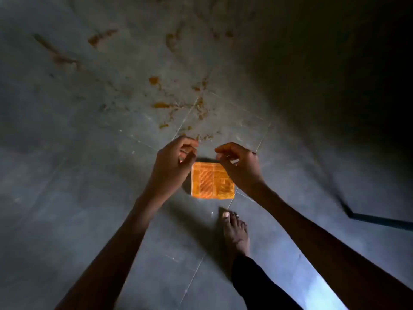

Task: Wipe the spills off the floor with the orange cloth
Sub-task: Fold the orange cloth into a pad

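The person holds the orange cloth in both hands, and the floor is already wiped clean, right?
Not quite. In the head view the left hand and right hand do hold the cloth, but the floor is not clean: orange-brown spills lie on it beyond the cloth.

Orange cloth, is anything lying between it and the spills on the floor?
Nothing visible. The left hand and right hand pinch the orange cloth by its top corners; only bare floor lies between it and the spills ahead. The foot stands behind it.
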`<action>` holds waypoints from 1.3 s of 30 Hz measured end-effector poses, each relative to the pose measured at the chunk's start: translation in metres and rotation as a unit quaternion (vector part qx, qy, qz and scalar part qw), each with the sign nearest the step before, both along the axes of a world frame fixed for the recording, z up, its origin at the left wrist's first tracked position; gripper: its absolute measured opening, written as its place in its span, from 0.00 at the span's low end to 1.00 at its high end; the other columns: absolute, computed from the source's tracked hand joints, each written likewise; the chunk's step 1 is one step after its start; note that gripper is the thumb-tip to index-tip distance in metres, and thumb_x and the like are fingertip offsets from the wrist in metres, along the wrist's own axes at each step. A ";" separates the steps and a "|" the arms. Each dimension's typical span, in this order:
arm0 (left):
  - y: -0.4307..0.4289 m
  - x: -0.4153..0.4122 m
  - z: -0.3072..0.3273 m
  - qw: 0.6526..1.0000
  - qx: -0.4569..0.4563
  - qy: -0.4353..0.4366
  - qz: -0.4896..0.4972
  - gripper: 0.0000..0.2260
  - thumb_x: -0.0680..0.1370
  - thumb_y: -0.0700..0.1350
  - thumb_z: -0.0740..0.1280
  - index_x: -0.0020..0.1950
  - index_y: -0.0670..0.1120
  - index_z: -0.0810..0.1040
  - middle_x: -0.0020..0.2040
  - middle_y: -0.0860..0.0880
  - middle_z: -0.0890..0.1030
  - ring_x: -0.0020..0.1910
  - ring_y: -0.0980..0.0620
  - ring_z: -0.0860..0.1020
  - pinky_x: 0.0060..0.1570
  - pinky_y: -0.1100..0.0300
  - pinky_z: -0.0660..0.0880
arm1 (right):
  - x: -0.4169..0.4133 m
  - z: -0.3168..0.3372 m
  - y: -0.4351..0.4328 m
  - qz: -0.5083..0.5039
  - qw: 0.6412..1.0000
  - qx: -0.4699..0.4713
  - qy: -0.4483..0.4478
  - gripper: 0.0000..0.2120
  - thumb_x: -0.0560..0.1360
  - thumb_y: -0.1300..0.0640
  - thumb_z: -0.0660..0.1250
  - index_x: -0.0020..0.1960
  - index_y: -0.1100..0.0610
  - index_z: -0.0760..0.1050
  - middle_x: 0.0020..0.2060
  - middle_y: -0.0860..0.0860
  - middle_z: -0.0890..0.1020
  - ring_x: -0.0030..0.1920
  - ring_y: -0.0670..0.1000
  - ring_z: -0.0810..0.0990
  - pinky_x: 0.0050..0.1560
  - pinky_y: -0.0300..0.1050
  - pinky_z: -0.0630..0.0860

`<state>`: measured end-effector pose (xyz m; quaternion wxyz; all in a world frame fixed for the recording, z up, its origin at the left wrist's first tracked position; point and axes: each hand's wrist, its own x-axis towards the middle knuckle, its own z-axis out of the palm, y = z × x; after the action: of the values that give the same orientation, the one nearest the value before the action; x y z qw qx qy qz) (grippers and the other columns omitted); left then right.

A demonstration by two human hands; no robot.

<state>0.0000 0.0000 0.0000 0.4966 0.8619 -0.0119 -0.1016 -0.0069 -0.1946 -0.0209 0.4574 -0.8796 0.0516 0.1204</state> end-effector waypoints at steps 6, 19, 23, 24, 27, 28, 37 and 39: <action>-0.009 0.009 -0.168 0.994 0.098 0.021 -0.037 0.20 0.72 0.52 0.69 0.62 0.47 0.76 0.57 0.46 0.78 0.56 0.50 0.78 0.56 0.53 0.76 | -0.005 -0.152 -0.019 0.088 0.988 -0.125 -0.010 0.13 0.75 0.55 0.72 0.59 0.53 0.80 0.57 0.50 0.82 0.59 0.52 0.78 0.57 0.43 0.74; -0.015 0.017 -0.236 0.967 0.188 0.083 -0.150 0.20 0.67 0.53 0.78 0.54 0.48 0.77 0.46 0.51 0.77 0.48 0.48 0.79 0.43 0.59 0.70 | 0.000 -0.200 -0.034 0.141 0.951 -0.251 0.115 0.26 0.71 0.34 0.71 0.56 0.54 0.78 0.52 0.52 0.81 0.55 0.55 0.81 0.57 0.50 0.76; -0.010 0.035 -0.218 0.972 0.147 0.111 -0.147 0.16 0.68 0.49 0.78 0.44 0.51 0.71 0.39 0.53 0.72 0.40 0.53 0.74 0.35 0.62 0.65 | 0.032 -0.185 -0.038 0.112 0.975 -0.133 0.135 0.18 0.67 0.43 0.79 0.46 0.55 0.79 0.42 0.51 0.80 0.47 0.52 0.81 0.43 0.44 0.72; -0.008 0.044 -0.213 0.977 0.108 0.144 -0.118 0.17 0.69 0.47 0.78 0.46 0.49 0.71 0.39 0.53 0.73 0.39 0.54 0.73 0.34 0.63 0.65 | 0.043 -0.180 -0.041 0.099 0.980 -0.104 0.140 0.17 0.67 0.44 0.80 0.44 0.54 0.79 0.40 0.51 0.80 0.44 0.49 0.80 0.41 0.43 0.71; -0.008 0.068 -0.209 0.985 0.023 0.168 -0.005 0.25 0.64 0.52 0.79 0.53 0.48 0.72 0.43 0.51 0.77 0.43 0.52 0.76 0.39 0.60 0.71 | 0.071 -0.178 -0.045 0.004 0.993 -0.054 0.105 0.21 0.67 0.46 0.80 0.55 0.52 0.77 0.45 0.50 0.80 0.46 0.50 0.79 0.42 0.43 0.75; -0.008 0.073 -0.211 0.988 0.017 0.151 0.025 0.29 0.59 0.57 0.78 0.54 0.47 0.73 0.44 0.50 0.79 0.44 0.51 0.78 0.43 0.58 0.73 | 0.076 -0.181 -0.045 -0.023 0.994 -0.082 0.075 0.26 0.68 0.47 0.79 0.61 0.52 0.75 0.50 0.52 0.80 0.50 0.53 0.80 0.47 0.45 0.77; -0.018 0.070 -0.226 0.983 0.184 0.008 0.010 0.23 0.72 0.50 0.74 0.63 0.45 0.74 0.57 0.44 0.78 0.55 0.45 0.77 0.55 0.47 0.76 | 0.058 -0.207 -0.030 -0.019 0.985 -0.169 0.016 0.20 0.71 0.56 0.73 0.62 0.56 0.77 0.56 0.56 0.79 0.55 0.59 0.79 0.50 0.47 0.73; -0.019 0.073 -0.227 0.985 0.172 0.005 0.005 0.23 0.73 0.51 0.73 0.65 0.46 0.73 0.59 0.44 0.77 0.58 0.46 0.77 0.58 0.46 0.75 | 0.066 -0.207 -0.034 -0.010 0.993 -0.112 -0.020 0.14 0.69 0.63 0.73 0.53 0.55 0.80 0.50 0.53 0.82 0.50 0.55 0.81 0.49 0.49 0.78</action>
<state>0.0735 -0.0191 -0.2266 0.3414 0.9341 0.0121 -0.1036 0.0591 -0.2291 -0.2279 0.3581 -0.9269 0.0643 0.0923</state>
